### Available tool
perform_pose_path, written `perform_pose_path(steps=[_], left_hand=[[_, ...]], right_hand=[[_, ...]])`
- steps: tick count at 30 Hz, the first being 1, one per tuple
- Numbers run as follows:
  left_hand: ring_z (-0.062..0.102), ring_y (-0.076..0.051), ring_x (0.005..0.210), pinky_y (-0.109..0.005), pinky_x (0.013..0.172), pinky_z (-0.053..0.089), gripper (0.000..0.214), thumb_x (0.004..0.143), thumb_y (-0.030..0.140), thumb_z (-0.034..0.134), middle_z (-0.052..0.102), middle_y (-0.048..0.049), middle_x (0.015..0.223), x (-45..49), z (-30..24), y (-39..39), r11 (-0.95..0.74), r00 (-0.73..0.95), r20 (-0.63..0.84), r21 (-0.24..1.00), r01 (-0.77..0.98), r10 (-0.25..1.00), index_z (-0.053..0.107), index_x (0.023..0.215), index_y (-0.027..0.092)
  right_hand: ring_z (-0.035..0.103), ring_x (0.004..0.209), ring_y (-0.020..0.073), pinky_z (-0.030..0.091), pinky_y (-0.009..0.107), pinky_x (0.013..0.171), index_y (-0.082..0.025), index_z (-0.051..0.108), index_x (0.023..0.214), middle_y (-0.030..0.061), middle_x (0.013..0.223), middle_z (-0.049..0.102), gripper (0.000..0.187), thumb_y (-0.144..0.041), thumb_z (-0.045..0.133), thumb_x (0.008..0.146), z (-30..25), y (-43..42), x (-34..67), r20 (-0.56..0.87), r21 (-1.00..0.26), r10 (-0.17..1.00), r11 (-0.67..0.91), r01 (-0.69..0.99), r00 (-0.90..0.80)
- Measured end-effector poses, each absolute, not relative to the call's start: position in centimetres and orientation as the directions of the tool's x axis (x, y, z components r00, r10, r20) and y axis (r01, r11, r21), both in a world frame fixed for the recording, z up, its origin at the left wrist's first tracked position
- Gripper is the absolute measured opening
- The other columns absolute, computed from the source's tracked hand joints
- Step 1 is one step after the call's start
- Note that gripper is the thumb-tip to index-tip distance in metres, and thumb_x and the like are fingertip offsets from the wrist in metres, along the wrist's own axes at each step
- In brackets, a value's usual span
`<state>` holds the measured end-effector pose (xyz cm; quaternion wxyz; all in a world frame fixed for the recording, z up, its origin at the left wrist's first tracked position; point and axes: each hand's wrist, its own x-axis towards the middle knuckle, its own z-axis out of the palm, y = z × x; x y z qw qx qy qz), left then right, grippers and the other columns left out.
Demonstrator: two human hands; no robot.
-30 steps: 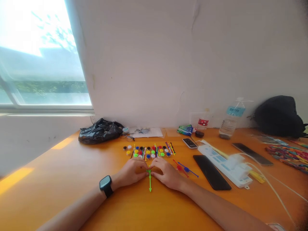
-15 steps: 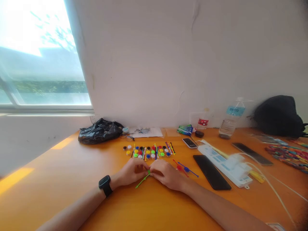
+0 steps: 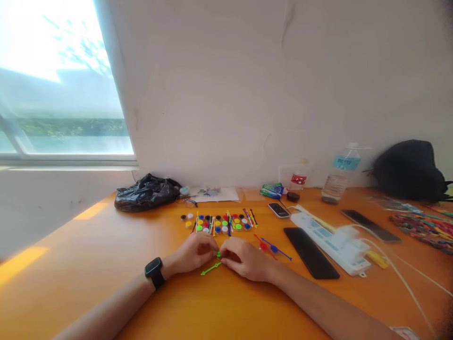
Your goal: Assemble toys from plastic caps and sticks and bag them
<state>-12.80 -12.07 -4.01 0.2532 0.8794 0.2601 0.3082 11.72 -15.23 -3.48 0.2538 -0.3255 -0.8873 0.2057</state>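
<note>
Near the middle of the desk my hands face each other with fingertips close together. My left hand [image 3: 198,252], with a black watch on its wrist, has its fingers closed at a small green round piece [image 3: 218,254]. My right hand [image 3: 246,259] is curled, its thumb at the inner end of a green arrow pointer [image 3: 210,269]; the exact grip is hidden. The arrow's head points left. Behind the hands are rows of coloured round pieces [image 3: 224,229] with several thin arrows among them. A red arrow spinner [image 3: 264,246] and a blue arrow spinner [image 3: 274,249] lie beside my right hand.
Right of the hands lie a black phone [image 3: 311,252], a white power strip [image 3: 331,241] with cables, and another dark phone [image 3: 370,225]. Farther back are a black plastic bag [image 3: 146,192], glasses [image 3: 191,203], a water bottle [image 3: 336,179] and a black bag [image 3: 405,170].
The green arrow has dropped slightly and turned flatter, and now shows apart from the green round piece. My fingertips have moved slightly apart.
</note>
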Motion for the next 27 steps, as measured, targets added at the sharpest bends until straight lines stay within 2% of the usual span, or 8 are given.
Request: perform_pose_path(steps=[5,7,12,14,17,20,27], left_hand=[[0.064,-0.017,0.08,-0.027,0.076,0.051,0.014,0.09,0.02,0.061,0.074,-0.0061,0.086,-12.8,-3.9,-12.1,-0.734,0.668,0.415,0.61,0.299,0.617,0.075,0.088,0.017],[0.065,-0.018,0.081,-0.027,0.076,0.052,0.016,0.091,0.021,0.06,0.075,-0.007,0.089,-12.8,-4.0,-12.1,-0.711,0.653,0.403,0.633,0.306,0.641,0.075,0.091,0.016],[0.068,-0.02,0.096,-0.03,0.088,0.054,0.029,0.1,0.027,0.048,0.077,-0.0067,0.102,-13.3,-4.1,-12.2,-0.594,0.585,0.371,0.766,0.247,0.722,0.076,0.104,0.018],[0.068,-0.02,0.098,-0.031,0.09,0.053,0.03,0.102,0.03,0.048,0.077,-0.0059,0.104,-13.4,-4.0,-12.3,-0.57,0.57,0.358,0.783,0.248,0.74,0.076,0.104,0.019],[0.066,-0.018,0.088,-0.028,0.082,0.052,0.025,0.097,0.039,0.062,0.076,-0.0053,0.098,-13.2,-4.1,-12.2,-0.614,0.577,0.368,0.725,0.312,0.729,0.077,0.102,0.02],[0.062,-0.016,0.079,-0.026,0.073,0.049,0.02,0.091,0.038,0.072,0.074,-0.0042,0.088,-12.9,-4.5,-12.0,-0.671,0.6,0.389,0.646,0.362,0.699,0.077,0.095,0.02],[0.063,-0.016,0.083,-0.027,0.078,0.049,0.014,0.096,0.028,0.064,0.075,-0.0036,0.089,-12.7,-4.6,-12.0,-0.761,0.654,0.437,0.542,0.356,0.618,0.077,0.094,0.022]], right_hand=[[0.059,0.097,0.0209,0.045,0.033,0.086,-0.021,0.064,0.096,0.0056,0.101,0.065,0.008,-0.028,0.06,0.099,-3.7,-15.3,11.4,0.301,-0.423,0.605,0.778,0.465,-0.737],[0.057,0.096,0.0206,0.044,0.033,0.085,-0.02,0.062,0.096,0.0058,0.101,0.064,0.008,-0.027,0.058,0.099,-3.8,-15.4,11.3,0.294,-0.423,0.608,0.775,0.47,-0.738],[0.053,0.079,0.0156,0.042,0.028,0.074,-0.021,0.057,0.1,0.0013,0.091,0.061,0.011,-0.027,0.049,0.103,-4.3,-15.3,11.2,0.304,-0.616,0.731,0.64,0.459,-0.611],[0.05,0.075,0.0146,0.04,0.027,0.07,-0.021,0.056,0.099,-0.0004,0.086,0.059,0.014,-0.029,0.047,0.105,-4.5,-15.0,11.2,0.311,-0.688,0.783,0.577,0.44,-0.539],[0.048,0.072,0.014,0.037,0.026,0.067,-0.02,0.056,0.095,-0.0017,0.081,0.056,0.017,-0.032,0.048,0.104,-5.0,-14.4,11.1,0.302,-0.755,0.829,0.51,0.412,-0.471],[0.047,0.07,0.0137,0.036,0.026,0.065,-0.02,0.057,0.092,-0.0017,0.079,0.056,0.018,-0.033,0.051,0.102,-5.5,-14.1,10.8,0.275,-0.783,0.854,0.466,0.413,-0.442],[0.047,0.066,0.0131,0.033,0.026,0.061,-0.019,0.058,0.085,-0.0025,0.072,0.057,0.015,-0.029,0.056,0.096,-6.1,-14.2,10.4,0.251,-0.761,0.888,0.427,0.488,-0.385]])
